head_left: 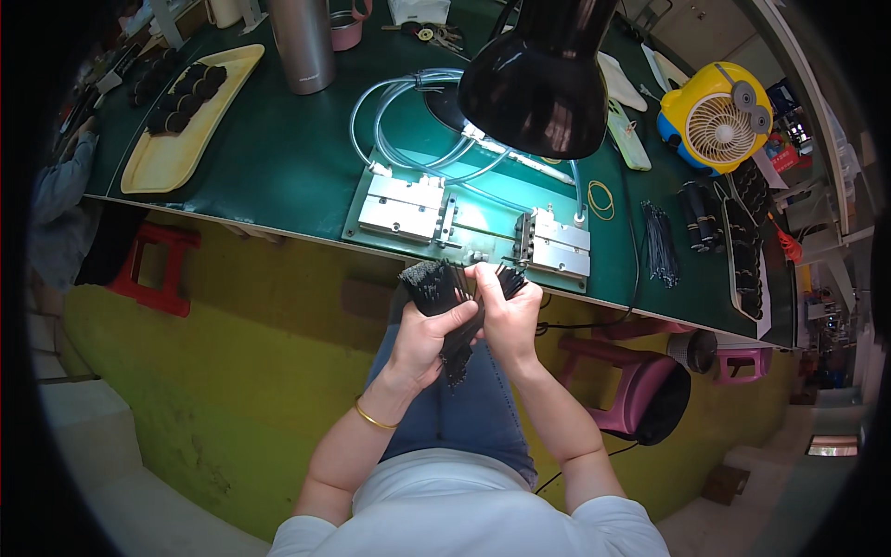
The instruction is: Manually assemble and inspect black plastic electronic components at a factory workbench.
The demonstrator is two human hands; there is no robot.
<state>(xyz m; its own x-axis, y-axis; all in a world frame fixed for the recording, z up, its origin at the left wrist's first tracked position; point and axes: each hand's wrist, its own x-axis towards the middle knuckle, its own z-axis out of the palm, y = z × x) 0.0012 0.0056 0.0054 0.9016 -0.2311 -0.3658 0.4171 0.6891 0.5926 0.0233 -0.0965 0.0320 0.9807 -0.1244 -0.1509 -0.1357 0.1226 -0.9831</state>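
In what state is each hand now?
Left hand: closed around a bundle of thin black strands.
Right hand: closed, holding a bunch of similar strands.

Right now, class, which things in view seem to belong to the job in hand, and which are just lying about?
Likely part of the job:
Black strands, held in the left hand and right hand
Metal fixture just ahead
Black lamp over it
Loose dark strands on the green table

Probably just lying about:
Yellow-and-blue fan
Metal flask
Pink cup
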